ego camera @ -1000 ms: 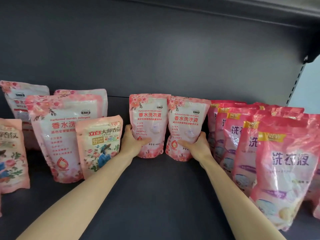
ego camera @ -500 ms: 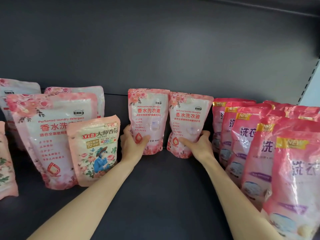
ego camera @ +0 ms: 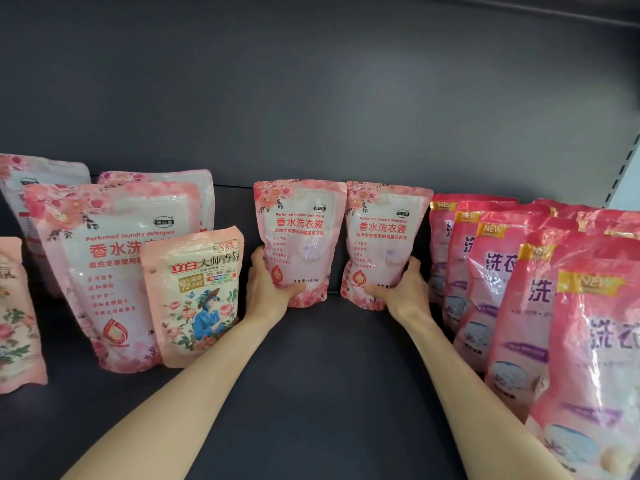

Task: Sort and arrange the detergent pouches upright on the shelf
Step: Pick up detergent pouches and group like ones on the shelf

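Your left hand [ego camera: 268, 294] holds the left pink pouch [ego camera: 299, 233] in a curled grip, thumb across its front, while your right hand [ego camera: 407, 294] clasps the right pink pouch [ego camera: 384, 244]. Both stand upright side by side near the back of the shelf [ego camera: 329, 393], between larger floral pouches [ego camera: 114, 271] and red pouches [ego camera: 498, 271]

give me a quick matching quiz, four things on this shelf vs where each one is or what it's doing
1 left hand
2 right hand
3 peach pouch
4 dark pink pouches

a in rows at the right end of the shelf
b holds the right small pink pouch
c in front of the big pink pouch
d holds the left small pink pouch

Pairs: 1-d, 2-b, 3-c, 4-a
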Available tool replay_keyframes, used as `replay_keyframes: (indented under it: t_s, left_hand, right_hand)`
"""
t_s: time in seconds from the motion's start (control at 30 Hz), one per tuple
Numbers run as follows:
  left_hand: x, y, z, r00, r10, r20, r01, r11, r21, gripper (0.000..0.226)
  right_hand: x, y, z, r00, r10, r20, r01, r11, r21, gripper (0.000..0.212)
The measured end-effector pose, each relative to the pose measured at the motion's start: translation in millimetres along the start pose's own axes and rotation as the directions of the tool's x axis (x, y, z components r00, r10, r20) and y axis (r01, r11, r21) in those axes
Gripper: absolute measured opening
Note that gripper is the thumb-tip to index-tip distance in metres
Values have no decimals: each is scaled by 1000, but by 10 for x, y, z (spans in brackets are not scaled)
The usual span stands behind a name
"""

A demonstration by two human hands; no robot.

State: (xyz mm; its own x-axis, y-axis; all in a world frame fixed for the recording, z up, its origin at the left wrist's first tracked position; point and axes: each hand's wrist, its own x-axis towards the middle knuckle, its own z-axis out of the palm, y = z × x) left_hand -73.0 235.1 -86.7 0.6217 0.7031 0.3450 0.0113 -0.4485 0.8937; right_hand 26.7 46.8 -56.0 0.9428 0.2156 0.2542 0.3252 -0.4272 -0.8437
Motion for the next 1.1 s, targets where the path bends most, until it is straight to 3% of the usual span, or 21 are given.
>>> replay_keyframes:
  t_s: [1.1]
  left_hand:
    - [-49, 67, -67, 996, -78, -31, 80, 995, 58, 108]
  right_hand:
    - [-59, -75, 53, 994, -13, 111, 8, 999, 53, 79]
